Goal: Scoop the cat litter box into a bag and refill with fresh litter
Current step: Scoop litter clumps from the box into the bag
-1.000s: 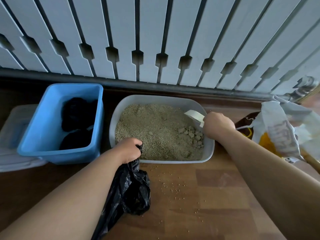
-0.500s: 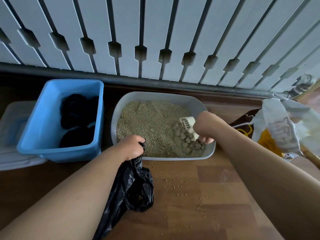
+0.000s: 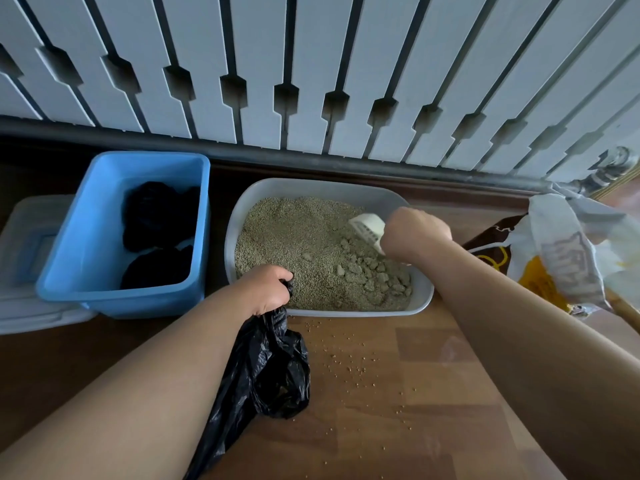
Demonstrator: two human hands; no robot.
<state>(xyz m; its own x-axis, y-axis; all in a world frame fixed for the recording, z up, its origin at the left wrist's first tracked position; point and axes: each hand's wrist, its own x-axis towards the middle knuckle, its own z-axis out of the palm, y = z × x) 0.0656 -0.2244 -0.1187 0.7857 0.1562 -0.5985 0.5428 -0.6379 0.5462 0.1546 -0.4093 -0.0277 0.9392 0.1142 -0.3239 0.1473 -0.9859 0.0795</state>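
Entry, surfaces only.

- We note the litter box (image 3: 329,187): grey plastic, smooth, matt.
- Litter (image 3: 294,230): granular, rough, dull, with coarser lumps at the near right.
- Scoop (image 3: 369,228): white hard plastic, slotted.
- Black bag (image 3: 270,372): thin plastic film, crinkled, glossy.
- Blue bin (image 3: 86,233): smooth plastic, faint sheen.
- Floor (image 3: 433,375): wood-grain boards, smooth, low sheen.
- Sack (image 3: 561,258): creased and printed; we cannot tell paper from plastic.
- Slats (image 3: 311,64): white, matt.

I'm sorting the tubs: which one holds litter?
The grey tub in the middle; the blue tub holds black bundles, the clear tub lies far left.
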